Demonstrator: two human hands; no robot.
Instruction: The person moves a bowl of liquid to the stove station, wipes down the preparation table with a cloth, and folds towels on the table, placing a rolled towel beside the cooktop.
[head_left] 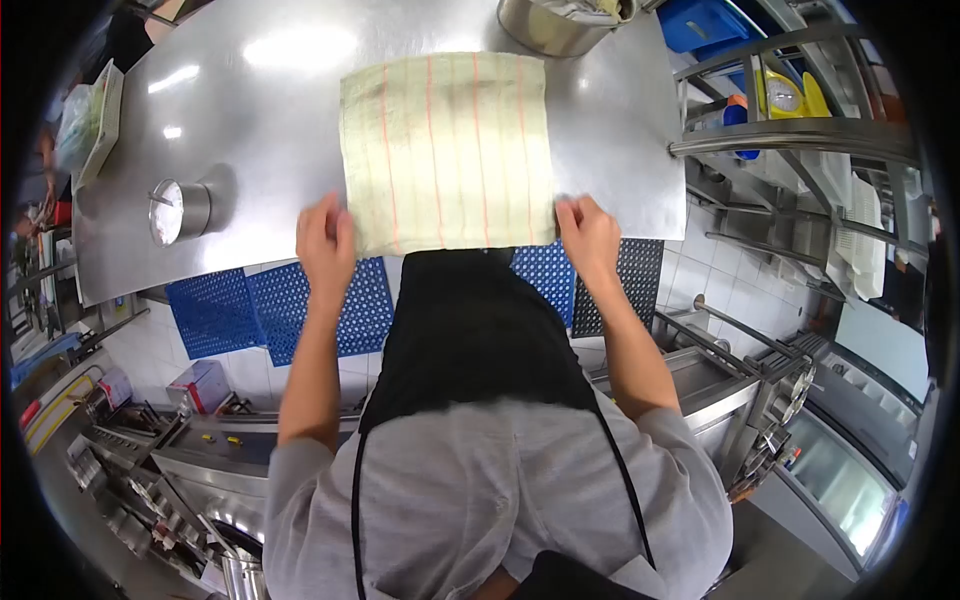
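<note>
A pale yellow-green cloth (450,150) with thin red stripes lies spread flat on the steel table (270,120) in front of me. Its near edge reaches the table's front edge, by my black apron. My left hand (326,240) is at the cloth's near left corner, fingers curled together against the side edge. At the near right corner, my right hand (588,232) has its thumb and fingers closed at the cloth's edge. The fingertips partly hide where they meet the fabric.
A metal cup (180,212) with white contents and a utensil stands at left. A large steel pot (560,25) sits at the back. A white tray (103,120) is on the left edge, and a metal rack (790,140) stands right. Blue mats (320,305) cover the floor.
</note>
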